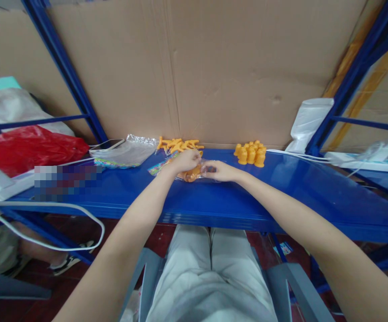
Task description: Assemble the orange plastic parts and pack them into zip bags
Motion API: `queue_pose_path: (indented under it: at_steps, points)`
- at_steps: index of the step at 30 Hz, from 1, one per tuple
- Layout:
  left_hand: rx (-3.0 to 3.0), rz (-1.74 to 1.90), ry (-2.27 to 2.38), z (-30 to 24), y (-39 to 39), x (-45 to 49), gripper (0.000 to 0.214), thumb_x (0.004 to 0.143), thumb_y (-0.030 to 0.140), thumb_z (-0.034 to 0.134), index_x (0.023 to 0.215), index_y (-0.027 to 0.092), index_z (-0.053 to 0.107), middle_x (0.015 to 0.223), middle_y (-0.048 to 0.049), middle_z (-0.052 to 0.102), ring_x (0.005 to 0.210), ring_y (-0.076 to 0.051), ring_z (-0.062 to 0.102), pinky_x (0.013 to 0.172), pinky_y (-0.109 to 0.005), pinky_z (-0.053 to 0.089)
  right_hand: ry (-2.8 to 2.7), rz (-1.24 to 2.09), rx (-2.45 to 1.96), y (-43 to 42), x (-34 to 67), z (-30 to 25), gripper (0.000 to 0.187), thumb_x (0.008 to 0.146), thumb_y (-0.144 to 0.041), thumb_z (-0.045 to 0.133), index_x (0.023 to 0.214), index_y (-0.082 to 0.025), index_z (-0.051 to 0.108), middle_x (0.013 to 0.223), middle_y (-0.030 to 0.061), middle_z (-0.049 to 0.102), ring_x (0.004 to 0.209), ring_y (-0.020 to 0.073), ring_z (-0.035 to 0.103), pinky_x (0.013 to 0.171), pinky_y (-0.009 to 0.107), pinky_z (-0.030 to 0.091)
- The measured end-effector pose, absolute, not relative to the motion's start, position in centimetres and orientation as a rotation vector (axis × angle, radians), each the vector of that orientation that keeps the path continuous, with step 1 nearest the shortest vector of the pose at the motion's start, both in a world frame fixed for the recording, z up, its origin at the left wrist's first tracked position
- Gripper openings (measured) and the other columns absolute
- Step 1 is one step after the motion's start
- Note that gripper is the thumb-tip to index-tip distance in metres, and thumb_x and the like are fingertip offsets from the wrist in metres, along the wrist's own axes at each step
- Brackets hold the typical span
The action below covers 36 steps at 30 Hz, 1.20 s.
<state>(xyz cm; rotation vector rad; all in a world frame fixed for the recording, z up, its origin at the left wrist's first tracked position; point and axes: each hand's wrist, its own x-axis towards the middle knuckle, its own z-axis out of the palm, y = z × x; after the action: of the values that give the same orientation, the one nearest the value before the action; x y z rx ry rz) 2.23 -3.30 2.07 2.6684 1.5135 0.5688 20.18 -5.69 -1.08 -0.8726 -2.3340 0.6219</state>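
Observation:
On the blue table a clear plastic bag (210,180) lies between my hands, with shiny orange plastic pieces (191,175) showing in it. My left hand (187,160) is over the bag's upper left, its fingers curled closed; what they pinch is hidden. From the right, my right hand (222,171) grips the bag, thumb and fingers bent around its film. Just behind my left hand is a heap of orange plastic parts (179,145) with small chains. A colourful printed edge (154,170) pokes out left of my left wrist.
A group of upright orange figures (250,153) stands at right. Flat clear bags with colourful edges (127,153) are stacked at left, near a red plastic bag (35,150). Cardboard (214,76) backs the blue table (214,203); a white cable (90,214) hangs over its front left edge.

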Motion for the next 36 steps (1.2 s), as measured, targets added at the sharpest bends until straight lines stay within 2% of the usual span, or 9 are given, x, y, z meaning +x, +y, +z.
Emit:
queue_pose_path:
  at_steps: [5,10,12,15,19,22,27,32,36]
  points:
    - [2.603,0.517,1.535,2.3,-3.7,2.2,0.022,0.079,0.017,0.048,0.084,0.014,0.07,0.087,-0.0063,0.072,0.081,-0.019,0.065,0.073,-0.027,0.046,-2.154,1.067,-0.913,-6.4,20.8,0.2,0.017,0.077,-0.017,0.051,0.076,-0.015,0.067,0.073,0.002,0.067,0.07,0.0135,0.06,0.074,0.029,0.048]
    - [2.534,0.52,1.532,2.5,-3.8,2.1,0.021,0.075,0.017,0.049,0.08,0.015,0.07,0.081,-0.0047,0.071,0.078,-0.019,0.064,0.07,-0.027,0.047,-2.084,1.166,-0.813,-7.5,20.5,0.6,0.035,0.085,-0.044,0.054,0.073,-0.014,0.069,0.074,0.0051,0.068,0.069,0.0141,0.061,0.075,0.031,0.049]
    - [2.517,0.531,1.524,2.5,-3.7,2.1,0.02,0.075,0.017,0.05,0.079,0.015,0.07,0.081,-0.0055,0.072,0.078,-0.019,0.064,0.07,-0.027,0.047,-2.134,1.081,-0.839,-7.6,20.1,0.4,0.035,0.081,-0.048,0.062,0.072,-0.014,0.069,0.072,0.004,0.067,0.068,0.0138,0.06,0.071,0.029,0.048]
    - [2.489,0.564,1.516,2.5,-3.7,2.1,0.019,0.073,0.015,0.051,0.076,0.015,0.069,0.081,-0.006,0.071,0.078,-0.02,0.064,0.07,-0.028,0.047,-2.208,0.907,-0.924,-7.4,19.7,-0.1,0.028,0.076,-0.041,0.068,0.069,-0.014,0.068,0.066,0.0008,0.064,0.063,0.0124,0.055,0.063,0.027,0.044]
    - [2.368,0.581,1.486,2.6,-3.9,2.1,0.02,0.072,0.01,0.05,0.077,0.014,0.069,0.07,-0.0056,0.068,0.067,-0.018,0.063,0.065,-0.028,0.048,-2.251,0.787,-0.981,-6.9,20.0,0.1,0.019,0.076,-0.029,0.062,0.063,-0.015,0.064,0.06,-0.0021,0.059,0.059,0.0103,0.05,0.061,0.025,0.041]
    - [2.236,0.672,1.498,2.6,-3.9,2.2,0.022,0.081,0.014,0.047,0.081,0.011,0.068,0.064,-0.0065,0.064,0.058,-0.017,0.06,0.061,-0.029,0.048,-2.271,0.771,-1.071,-6.8,20.9,0.7,0.017,0.074,-0.025,0.059,0.06,-0.015,0.062,0.058,-0.0029,0.057,0.057,0.0097,0.047,0.06,0.025,0.038]
    - [2.292,0.977,1.455,2.5,-3.2,2.0,0.019,0.085,0.015,0.05,0.084,0.011,0.068,0.082,-0.0099,0.07,0.077,-0.019,0.066,0.075,-0.032,0.051,-2.267,0.584,-1.267,-6.3,22.8,1.6,0.017,0.072,-0.018,0.053,0.056,-0.016,0.059,0.056,-0.002,0.056,0.057,0.0113,0.049,0.06,0.026,0.037]
    - [2.496,0.796,1.308,2.2,-3.2,1.8,0.015,0.082,0.015,0.056,0.084,0.012,0.07,0.09,-0.0082,0.073,0.088,-0.019,0.066,0.086,-0.034,0.049,-2.139,0.088,-1.575,-6.0,23.5,1.8,0.015,0.075,-0.015,0.055,0.061,-0.017,0.063,0.073,0.0058,0.067,0.08,0.0234,0.062,0.078,0.038,0.043]
    - [2.495,0.657,1.185,2.4,-3.9,1.8,0.018,0.085,0.025,0.059,0.09,0.014,0.073,0.091,-0.0069,0.074,0.089,-0.019,0.067,0.085,-0.031,0.049,-2.112,-0.068,-1.653,-6.1,23.6,1.6,0.015,0.08,-0.016,0.055,0.07,-0.018,0.067,0.093,0.01,0.071,0.101,0.0312,0.061,0.09,0.05,0.041]
